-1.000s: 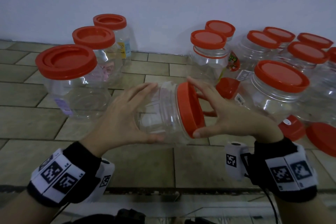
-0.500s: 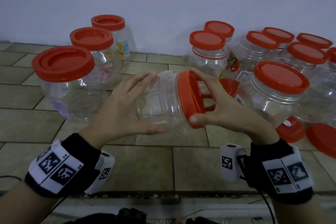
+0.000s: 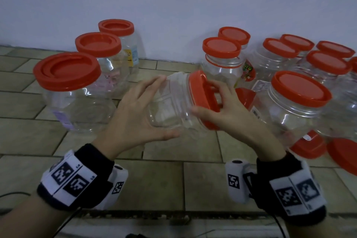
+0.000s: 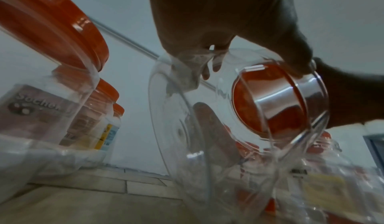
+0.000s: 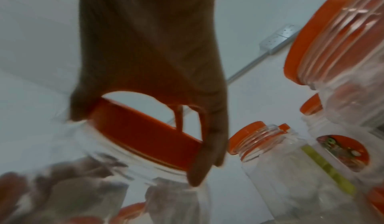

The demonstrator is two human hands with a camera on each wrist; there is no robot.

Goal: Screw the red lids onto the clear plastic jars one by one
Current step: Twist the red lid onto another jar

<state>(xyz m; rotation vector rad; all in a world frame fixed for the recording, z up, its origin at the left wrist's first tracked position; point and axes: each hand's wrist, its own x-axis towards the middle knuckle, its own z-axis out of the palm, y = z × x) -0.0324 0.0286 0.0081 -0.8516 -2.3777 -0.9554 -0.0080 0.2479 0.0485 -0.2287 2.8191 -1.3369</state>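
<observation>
Readable writing: the near-left capped jar [image 4: 39,112] carries a pale label whose start reads "Sochek" in the left wrist view — the rest is blurred.
Other labels: a yellow and blue sticker on the far-left jar [image 3: 123,48], and a red picture label [image 3: 248,72] on a jar in the right group; their print is too small to read.
Wrist bands: black and white square code markers on both wrists, no legible words.
Held jar: a clear plastic jar [image 3: 170,102] lies on its side in the air between both hands, mouth toward the person's right, above the tiled floor [image 3: 164,183].
Red lid: the red lid [image 3: 201,94] sits on that jar's mouth, slightly tilted.
Left hand: the left hand [image 3: 133,116] is wrapped around the jar's base end — fingers over the top, thumb underneath.
Right hand: the right hand [image 3: 228,114] clamps the lid's rim, thumb on the near edge, fingers on the far edge.
Loose lids: two red lids [image 3: 343,152] lie on the floor at far right.
</observation>
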